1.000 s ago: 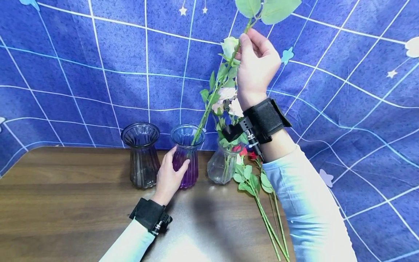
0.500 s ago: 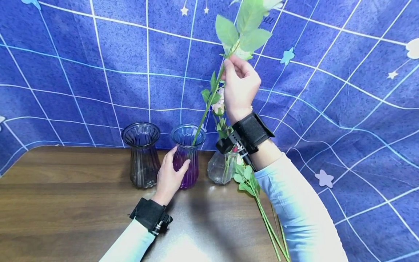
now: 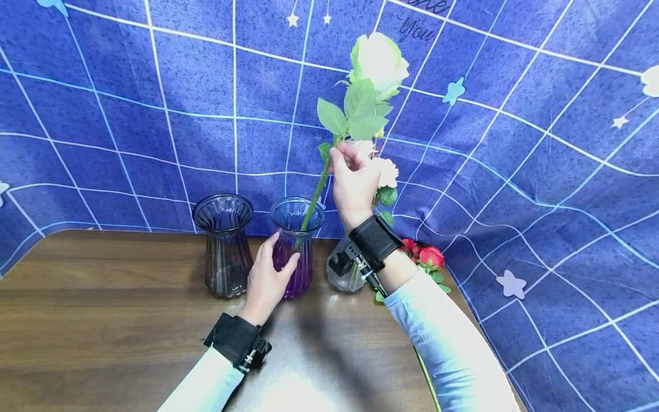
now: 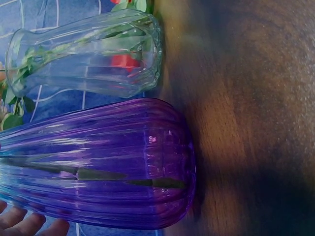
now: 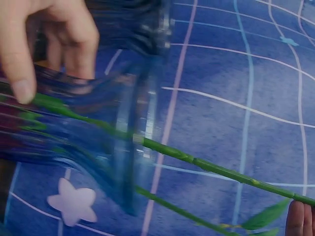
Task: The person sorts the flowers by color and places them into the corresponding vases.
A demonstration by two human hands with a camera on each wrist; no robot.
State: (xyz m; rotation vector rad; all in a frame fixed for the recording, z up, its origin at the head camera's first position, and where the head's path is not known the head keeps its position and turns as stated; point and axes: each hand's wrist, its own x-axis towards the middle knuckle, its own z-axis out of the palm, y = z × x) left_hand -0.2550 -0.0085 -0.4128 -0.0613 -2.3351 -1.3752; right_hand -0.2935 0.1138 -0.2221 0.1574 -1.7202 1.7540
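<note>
My left hand (image 3: 268,280) holds the purple-blue ribbed glass vase (image 3: 293,274), fingers and thumb around its side below the flared rim. With fingertips and thumb, my right hand (image 3: 355,180) pinches the green stem (image 3: 318,200) of a white rose (image 3: 380,66). That stem slants through the vase mouth, with the bloom and leaves (image 3: 362,111) above my hand. Green stem pieces (image 4: 101,175) show through the purple wall in the left wrist view. Another thin stem (image 5: 170,202) runs near the vase rim in the right wrist view; where its end stands is unclear.
A dark grey glass vase (image 3: 225,257) stands left of the purple one. On the right, a clear glass vase (image 4: 83,54) holds stems, with pale pink flowers (image 3: 386,171) above. Red roses (image 3: 429,256) lie at the table's right edge. Blue patterned cloth (image 3: 128,143) hangs behind.
My right hand has moved down and left along with the rose, bringing its white bloom fully into the head view. My left hand and the purple vase have stayed put.
</note>
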